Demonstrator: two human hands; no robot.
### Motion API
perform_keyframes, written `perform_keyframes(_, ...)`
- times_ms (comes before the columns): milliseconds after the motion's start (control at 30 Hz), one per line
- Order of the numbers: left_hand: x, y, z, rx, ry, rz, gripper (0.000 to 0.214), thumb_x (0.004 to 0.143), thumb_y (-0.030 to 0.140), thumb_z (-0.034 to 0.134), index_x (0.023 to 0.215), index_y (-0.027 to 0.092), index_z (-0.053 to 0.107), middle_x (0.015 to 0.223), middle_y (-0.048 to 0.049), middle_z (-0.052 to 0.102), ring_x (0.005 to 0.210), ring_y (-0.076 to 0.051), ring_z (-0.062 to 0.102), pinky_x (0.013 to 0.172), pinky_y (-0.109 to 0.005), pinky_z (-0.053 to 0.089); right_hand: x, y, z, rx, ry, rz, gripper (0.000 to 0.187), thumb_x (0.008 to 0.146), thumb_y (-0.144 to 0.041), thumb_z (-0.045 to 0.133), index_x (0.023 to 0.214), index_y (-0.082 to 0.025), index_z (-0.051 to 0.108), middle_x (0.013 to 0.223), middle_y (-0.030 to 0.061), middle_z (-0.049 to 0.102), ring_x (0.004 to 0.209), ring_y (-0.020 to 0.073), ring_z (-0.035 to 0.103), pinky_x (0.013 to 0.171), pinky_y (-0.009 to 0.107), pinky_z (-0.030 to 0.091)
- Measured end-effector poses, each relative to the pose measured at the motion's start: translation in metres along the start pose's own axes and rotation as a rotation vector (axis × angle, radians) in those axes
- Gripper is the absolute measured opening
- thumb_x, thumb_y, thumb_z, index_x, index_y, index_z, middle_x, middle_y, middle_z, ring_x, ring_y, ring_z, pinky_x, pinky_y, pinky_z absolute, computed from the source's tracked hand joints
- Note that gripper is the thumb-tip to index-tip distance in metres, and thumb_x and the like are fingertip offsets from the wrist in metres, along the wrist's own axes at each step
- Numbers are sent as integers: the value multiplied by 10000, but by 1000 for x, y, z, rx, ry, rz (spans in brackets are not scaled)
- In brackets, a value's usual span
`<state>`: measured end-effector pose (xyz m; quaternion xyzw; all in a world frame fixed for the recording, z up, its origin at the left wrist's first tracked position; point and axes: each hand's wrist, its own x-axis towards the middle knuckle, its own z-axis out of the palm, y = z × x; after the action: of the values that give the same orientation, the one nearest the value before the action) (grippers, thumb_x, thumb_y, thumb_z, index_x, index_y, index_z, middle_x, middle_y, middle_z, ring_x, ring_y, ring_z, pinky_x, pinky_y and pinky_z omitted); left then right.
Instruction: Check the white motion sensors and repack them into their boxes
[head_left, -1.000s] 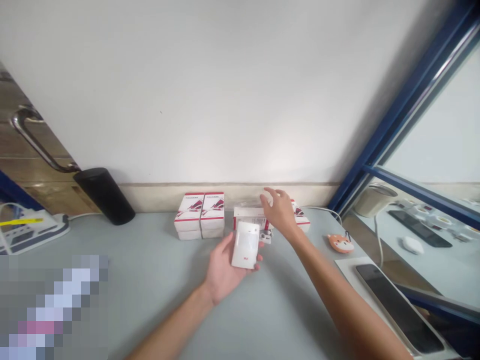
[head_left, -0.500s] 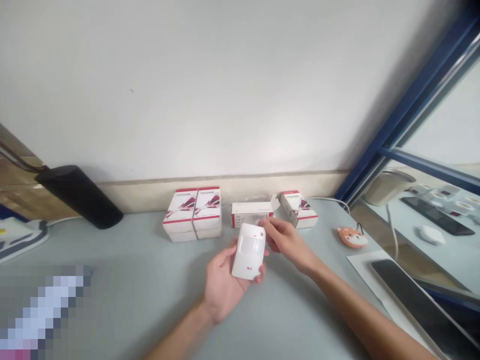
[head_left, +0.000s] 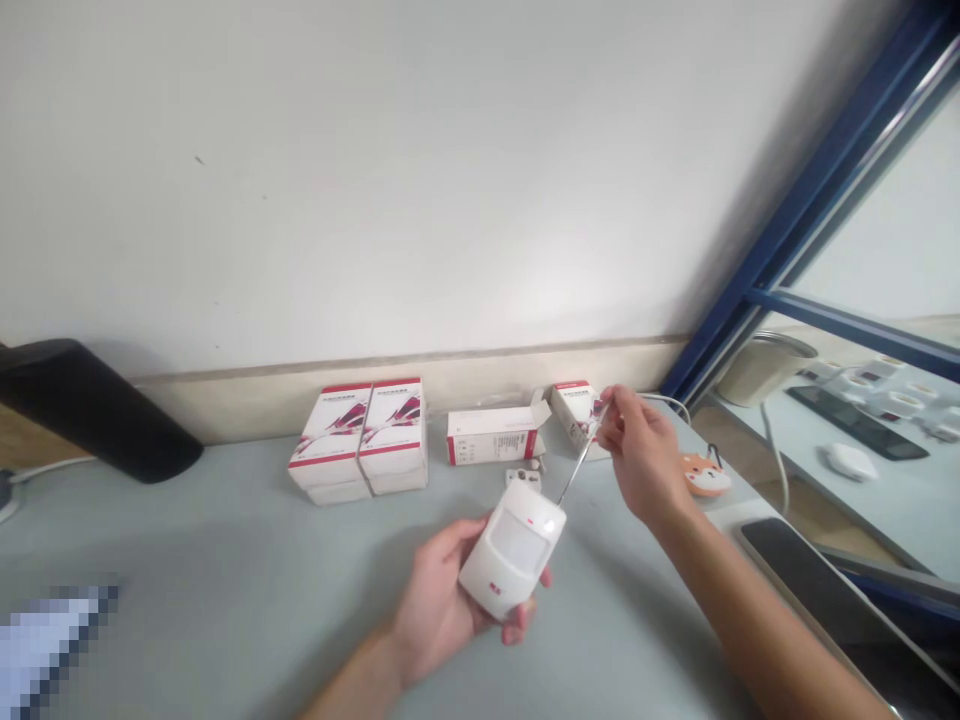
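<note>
A white motion sensor (head_left: 513, 550) with a curved window lies tilted in my left hand (head_left: 442, 590), whose fingers wrap round its sides. From its upper right corner a thin metal antenna (head_left: 576, 470) sticks out. My right hand (head_left: 641, 445) pinches the far end of that antenna, up and to the right of the sensor. Just behind the sensor, a small white bracket (head_left: 523, 478) lies on the table. An opened white and red box (head_left: 487, 435) rests on its side beyond it, with its end flap up. Another such box (head_left: 566, 405) is partly behind my right hand.
Closed white and red boxes (head_left: 360, 440) are stacked at the left by the wall. A black cylinder-like object (head_left: 97, 410) leans farther left. At the right are an orange animal-faced case (head_left: 705, 474), a dark phone-like slab (head_left: 802, 570) and a blue-framed glass partition (head_left: 795, 210).
My right hand has moved up and right, and the antenna now shows drawn out from the sensor. My left hand has tilted the sensor to the right and lowered it. The view has shifted slightly.
</note>
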<state>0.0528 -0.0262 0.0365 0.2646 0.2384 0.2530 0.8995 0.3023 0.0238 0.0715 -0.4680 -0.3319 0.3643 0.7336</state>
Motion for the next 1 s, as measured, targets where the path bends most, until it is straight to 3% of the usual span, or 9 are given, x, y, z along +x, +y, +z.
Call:
perform_keyframes(333, 1, 4, -6, 61, -55, -91, 480, 985, 430, 418, 1204, 83, 668, 997, -231, 739, 676, -251, 676, 609, -335, 424, 47, -9, -46, 94, 212, -76, 328, 833, -455, 828, 792, -196, 632, 627, -97, 360, 475, 51, 227, 409, 208, 252)
perform_keyframes(500, 1, 4, -5, 75, -34, -96, 485, 972, 405, 426, 1252, 77, 648, 1005, -226, 739, 679, -262, 677, 631, -351, 430, 52, -6, -50, 169, 194, -12, 300, 791, -415, 870, 806, -186, 677, 634, -92, 379, 489, 41, 248, 407, 176, 260)
perform_keyframes(733, -2, 3, -3, 77, -17, -66, 470, 973, 399, 446, 1236, 73, 658, 1011, -237, 741, 689, -272, 682, 641, -359, 426, 54, -3, -55, 110, 100, 22, 364, 705, -428, 925, 927, -188, 765, 806, -34, 567, 546, 38, 409, 424, 173, 340)
perform_keyframes(1000, -1, 2, -1, 70, 17, -71, 487, 983, 379, 379, 1186, 55, 681, 998, -243, 744, 653, -274, 679, 611, -361, 431, 55, -4, -56, 55, 212, -34, 470, 584, -410, 983, 921, -226, 712, 787, -35, 663, 523, 44, 419, 438, 182, 334)
